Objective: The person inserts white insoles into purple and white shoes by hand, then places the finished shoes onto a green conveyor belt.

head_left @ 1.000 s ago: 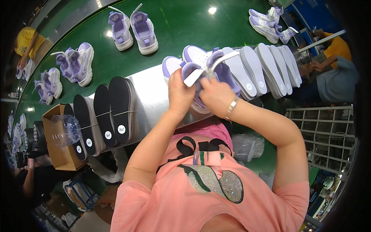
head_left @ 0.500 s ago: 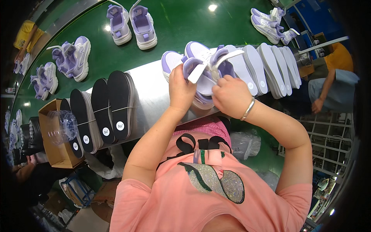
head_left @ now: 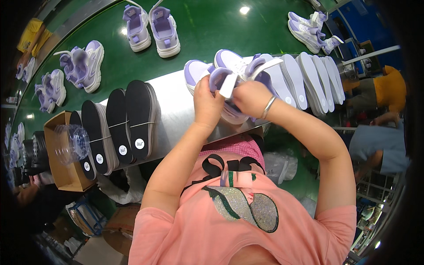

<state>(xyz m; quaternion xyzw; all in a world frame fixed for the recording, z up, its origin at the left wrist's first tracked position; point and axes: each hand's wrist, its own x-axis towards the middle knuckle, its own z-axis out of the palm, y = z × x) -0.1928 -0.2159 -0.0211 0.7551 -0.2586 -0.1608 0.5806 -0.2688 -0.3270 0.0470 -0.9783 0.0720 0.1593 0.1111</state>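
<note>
Two white and lilac sneakers sit side by side on the metal ledge in front of me. My left hand (head_left: 208, 104) is closed around the collar of the left sneaker (head_left: 194, 73), whose white tongue strip sticks up. My right hand (head_left: 253, 99), a bracelet on its wrist, is curled at that sneaker's opening. Its fingertips are hidden, so what they pinch cannot be seen. Just behind the right hand stands the other sneaker (head_left: 229, 59), with a long white strip rising from it.
Stacked white insoles (head_left: 312, 81) line the ledge on the right, banded black insoles (head_left: 139, 119) on the left. An open carton (head_left: 66, 176) holds clear plastic. More lilac sneakers (head_left: 164, 33) stand on the green table (head_left: 207, 26). A co-worker in orange (head_left: 390, 90) is at the right.
My right hand has moved left, further over the left sneaker's opening. My left hand keeps its hold. At the right, the co-workers have shifted.
</note>
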